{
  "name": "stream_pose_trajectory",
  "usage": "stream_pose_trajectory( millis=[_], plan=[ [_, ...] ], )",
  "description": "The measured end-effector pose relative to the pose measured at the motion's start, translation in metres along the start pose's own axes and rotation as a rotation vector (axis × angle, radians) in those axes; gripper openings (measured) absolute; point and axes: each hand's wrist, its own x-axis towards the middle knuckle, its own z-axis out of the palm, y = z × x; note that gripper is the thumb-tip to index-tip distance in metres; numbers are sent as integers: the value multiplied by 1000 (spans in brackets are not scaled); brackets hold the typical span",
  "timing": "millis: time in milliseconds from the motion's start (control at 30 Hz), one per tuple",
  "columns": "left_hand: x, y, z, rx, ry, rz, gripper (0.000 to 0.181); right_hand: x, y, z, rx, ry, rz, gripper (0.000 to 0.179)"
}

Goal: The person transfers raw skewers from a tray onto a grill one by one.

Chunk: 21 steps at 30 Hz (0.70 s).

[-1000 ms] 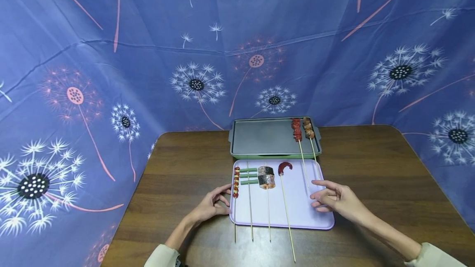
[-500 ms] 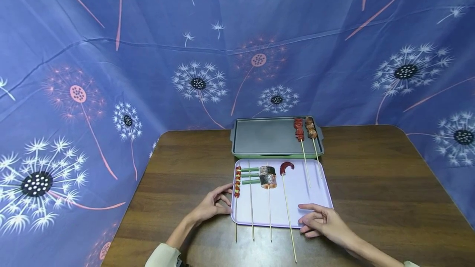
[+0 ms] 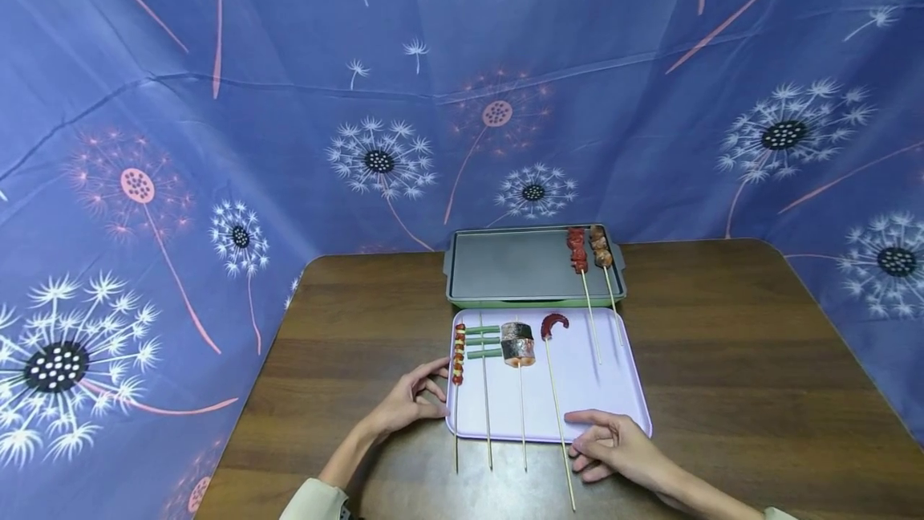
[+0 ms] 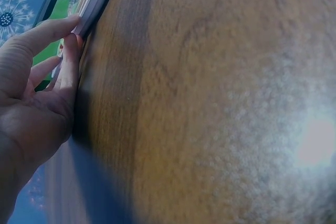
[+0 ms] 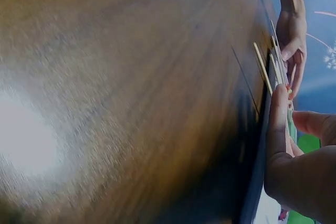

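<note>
On a lavender tray [image 3: 595,383] lie several skewers. My right hand [image 3: 613,449] is over the tray's front edge, fingers bent loosely, fingertips right beside the stick of the skewer with a dark red curled piece [image 3: 555,325]. In the right wrist view the thumb [image 5: 279,103] and forefinger stand apart near that stick's end. My left hand [image 3: 406,406] touches the tray's left rim with its fingertips and thumb spread along it, beside a skewer of small red and yellow pieces [image 3: 458,355]. Between lie a skewer of green stalks [image 3: 484,342] and one of fish chunks [image 3: 518,345].
Behind the tray stands a dark griddle [image 3: 508,263] with a green base. A red meat skewer [image 3: 577,250] and a browned meat skewer [image 3: 601,247] rest on its right side, their sticks reaching out over the tray. A patterned blue cloth [image 3: 404,119] hangs behind the wooden table [image 3: 722,327].
My right hand has moved left and toward me, from the tray's right side to the stick of the curled-piece skewer. My left hand stays at the tray's left rim.
</note>
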Motion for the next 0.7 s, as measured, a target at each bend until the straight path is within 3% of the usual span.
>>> stream_pose_trajectory(
  millis=[267, 433, 700],
  plan=[
    [1, -1, -1, 10, 6, 6, 85, -1, 12, 7, 10, -22, 33, 63],
    [0, 0, -1, 8, 16, -2, 84, -2, 16, 11, 0, -22, 10, 66],
    [0, 0, 1, 3, 15, 4, 83, -2, 21, 15, 86, -68, 16, 75]
  ],
)
